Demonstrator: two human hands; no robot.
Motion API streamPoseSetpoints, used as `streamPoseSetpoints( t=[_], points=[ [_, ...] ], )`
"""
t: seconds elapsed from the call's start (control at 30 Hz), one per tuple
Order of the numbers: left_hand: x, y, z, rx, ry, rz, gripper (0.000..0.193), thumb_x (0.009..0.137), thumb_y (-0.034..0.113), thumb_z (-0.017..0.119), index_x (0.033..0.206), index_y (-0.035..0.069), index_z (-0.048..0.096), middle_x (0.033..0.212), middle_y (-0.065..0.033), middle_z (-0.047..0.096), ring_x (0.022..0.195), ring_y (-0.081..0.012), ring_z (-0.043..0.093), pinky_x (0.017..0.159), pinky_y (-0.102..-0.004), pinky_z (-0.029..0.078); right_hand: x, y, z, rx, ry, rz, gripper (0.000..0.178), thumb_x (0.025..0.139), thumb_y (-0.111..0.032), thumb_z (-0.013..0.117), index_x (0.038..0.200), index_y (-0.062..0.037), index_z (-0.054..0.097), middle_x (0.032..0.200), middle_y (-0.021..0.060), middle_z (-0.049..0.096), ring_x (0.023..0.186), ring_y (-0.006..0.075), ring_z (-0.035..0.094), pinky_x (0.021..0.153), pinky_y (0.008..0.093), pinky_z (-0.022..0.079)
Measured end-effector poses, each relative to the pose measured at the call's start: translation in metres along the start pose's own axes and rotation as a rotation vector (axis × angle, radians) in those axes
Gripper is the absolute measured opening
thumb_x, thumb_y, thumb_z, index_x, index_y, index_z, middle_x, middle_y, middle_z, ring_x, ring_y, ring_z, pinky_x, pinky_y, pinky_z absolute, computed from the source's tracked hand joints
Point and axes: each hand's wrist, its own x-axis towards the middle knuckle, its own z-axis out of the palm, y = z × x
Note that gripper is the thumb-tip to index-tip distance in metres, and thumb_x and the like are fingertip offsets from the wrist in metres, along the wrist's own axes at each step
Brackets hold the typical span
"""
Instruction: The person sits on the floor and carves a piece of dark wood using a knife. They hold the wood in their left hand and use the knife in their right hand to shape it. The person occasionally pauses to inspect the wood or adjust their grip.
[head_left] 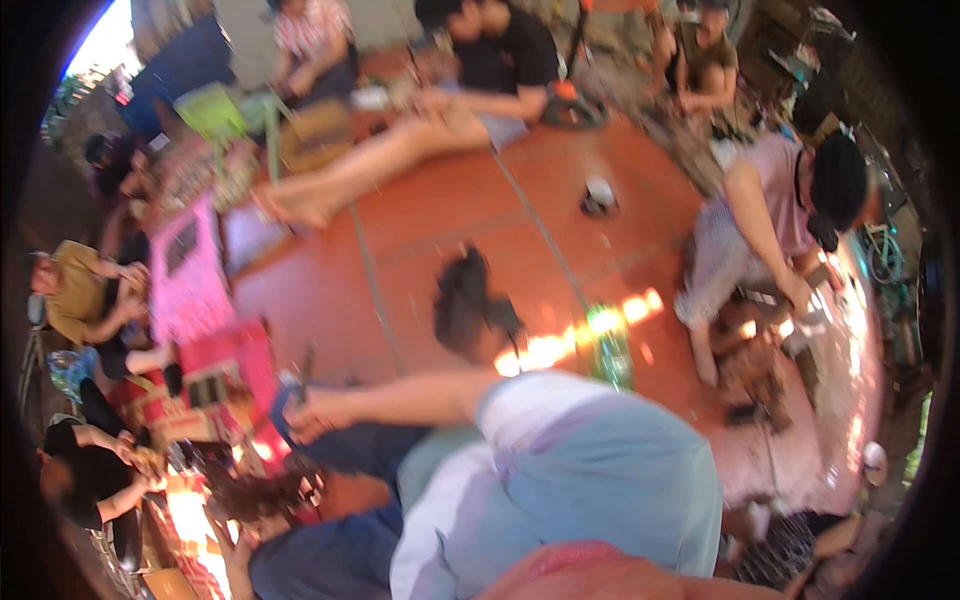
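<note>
The whole view is smeared by motion. From a light blue sleeve my right arm reaches to the left, and my right hand (315, 413) rests by the knee of my navy trousers (365, 447). Its fingers look curled; what they hold, if anything, is too blurred to name. My left hand does not show. Below the right hand lies a cluster of dark brown objects (255, 485), their kind unclear. Beside them is a bare foot (235, 550) at a navy trouser leg. A red and pink sheet (255, 360) lies beyond my right hand.
A green plastic bottle (612, 350) stands on the red tiled floor (430, 260), near a black object (470, 305). A small white-and-black item (598, 195) lies farther off. Several people sit around. A green stool (212, 112) stands far left, above a pink mat (190, 275).
</note>
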Motion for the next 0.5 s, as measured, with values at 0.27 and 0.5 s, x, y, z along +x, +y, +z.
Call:
streamPoseSetpoints(
  t=[0.27, 0.5],
  points=[
    [0.003, -0.004, 0.011, -0.065, -0.015, 0.045, 0.046, 0.090, 0.040, 0.040, 0.122, 0.009, 0.048, 0.120, -0.0130, 0.052, 0.106, -0.0182, 0.051, 0.089, -0.0288, 0.041, -0.023, -0.025, 0.019, -0.010, 0.194, 0.104, 0.019, 0.082, -0.016, 0.064, 0.095, -0.0067, 0.053, 0.086, 0.0070, 0.059, 0.081, 0.0224, 0.065, 0.070, 0.0324, 0.055],
    [-0.002, -0.003, 0.011, -0.051, 0.019, 0.019, 0.047, 0.090, 0.042, 0.039, 0.123, 0.009, 0.048, 0.120, -0.0133, 0.052, 0.105, -0.0182, 0.052, 0.089, -0.0286, 0.041, -0.021, -0.020, 0.012, -0.002, 0.205, 0.086, 0.022, 0.081, -0.016, 0.065, 0.095, -0.0065, 0.053, 0.086, 0.0079, 0.060, 0.079, 0.0236, 0.065, 0.070, 0.0343, 0.055]
  ],
)
